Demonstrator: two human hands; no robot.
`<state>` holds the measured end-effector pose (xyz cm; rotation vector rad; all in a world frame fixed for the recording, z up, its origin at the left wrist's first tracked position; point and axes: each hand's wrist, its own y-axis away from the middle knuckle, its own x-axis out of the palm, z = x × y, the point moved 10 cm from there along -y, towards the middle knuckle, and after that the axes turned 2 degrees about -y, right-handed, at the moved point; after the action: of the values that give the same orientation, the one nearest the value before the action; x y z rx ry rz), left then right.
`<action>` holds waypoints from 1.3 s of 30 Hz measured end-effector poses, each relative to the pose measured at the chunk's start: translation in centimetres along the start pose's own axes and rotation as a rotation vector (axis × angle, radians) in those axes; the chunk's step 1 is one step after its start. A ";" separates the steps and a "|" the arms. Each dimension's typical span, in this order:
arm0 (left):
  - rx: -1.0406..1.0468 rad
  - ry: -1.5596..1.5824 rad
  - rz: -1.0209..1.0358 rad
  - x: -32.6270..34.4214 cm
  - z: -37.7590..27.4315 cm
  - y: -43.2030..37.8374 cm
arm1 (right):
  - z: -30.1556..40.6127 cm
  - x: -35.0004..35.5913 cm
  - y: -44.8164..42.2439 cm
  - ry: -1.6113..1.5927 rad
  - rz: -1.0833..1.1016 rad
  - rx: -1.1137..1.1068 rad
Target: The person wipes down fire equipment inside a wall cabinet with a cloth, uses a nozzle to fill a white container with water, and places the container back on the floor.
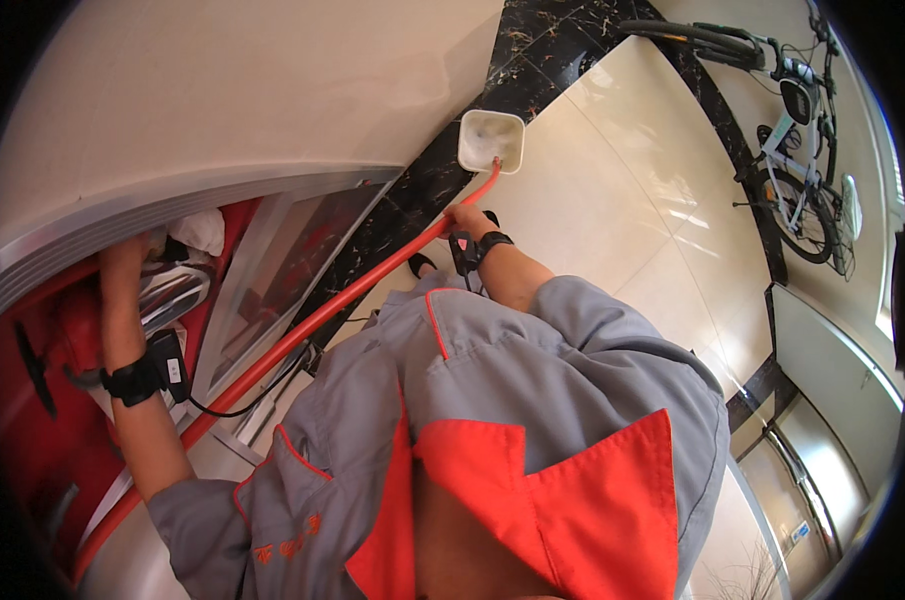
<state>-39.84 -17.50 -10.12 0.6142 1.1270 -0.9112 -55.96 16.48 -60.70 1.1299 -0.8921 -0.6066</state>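
Note:
My right hand [467, 216] is closed around a long red tube [332, 302], which I cannot tell as stiff pole or hose. It slants from the lower left, past my left arm, and curves beyond the hand. Its far end lies inside a square white bucket [467, 142] on the floor. My left hand [126, 251] reaches into a red wall cabinet [17, 420] with a metal frame; its fingers are mostly hidden. Beside that hand are a shiny metal fitting [178, 292] and a crumpled white bag or cloth [199, 231].
The cabinet's glazed metal-framed door [287, 247] stands open between the wall and me. A black cable [250, 409] trails from the device on my left wrist. A bicycle [790, 157] stands at the far right on pale floor tiles [625, 187] edged with dark marbled ones.

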 end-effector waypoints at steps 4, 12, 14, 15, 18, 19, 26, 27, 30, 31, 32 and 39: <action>-0.009 -0.007 0.015 0.1 0.3 0.4 | -0.6 -0.5 -1.4 0.043 0.013 0.013; 0.046 -0.041 0.033 -0.6 -1.3 -1.1 | 0.6 0.4 -1.4 0.109 0.081 -0.045; 0.027 -0.041 0.061 -0.6 -1.1 -1.1 | 0.7 1.0 -1.1 0.113 0.089 -0.048; 0.021 -0.039 0.079 -0.4 -1.1 -1.1 | 0.8 0.7 -0.9 0.100 0.072 -0.049; 0.004 -0.047 0.133 0.1 -1.3 -1.1 | 0.8 0.4 -0.9 0.109 0.058 -0.052; 0.001 -0.047 0.144 0.2 -1.4 -1.3 | 0.7 0.2 -1.2 0.130 0.057 -0.056; 0.086 0.006 -0.043 0.0 -1.9 -1.8 | 0.4 -0.4 -2.9 0.191 0.093 -0.073; 0.039 0.082 -0.093 -0.2 -1.4 -1.7 | 0.3 -0.4 -2.5 0.173 0.085 -0.055; -0.034 0.099 0.075 1.5 -0.8 -1.9 | 0.2 -0.3 -1.8 0.147 0.079 -0.036; -0.028 0.103 0.074 1.2 -1.3 -2.2 | 0.2 -0.5 -1.9 0.137 0.082 -0.036; -0.013 0.106 0.056 0.8 -2.1 -2.3 | 0.2 -0.9 -1.9 0.133 0.077 -0.038; 0.090 0.006 -0.064 -1.0 -5.4 -2.6 | 0.5 -2.0 -2.1 0.172 0.018 -0.087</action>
<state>-44.87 -14.17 -10.96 0.6577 1.1210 -1.0195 -57.40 17.15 -63.17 1.0770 -0.7210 -0.5203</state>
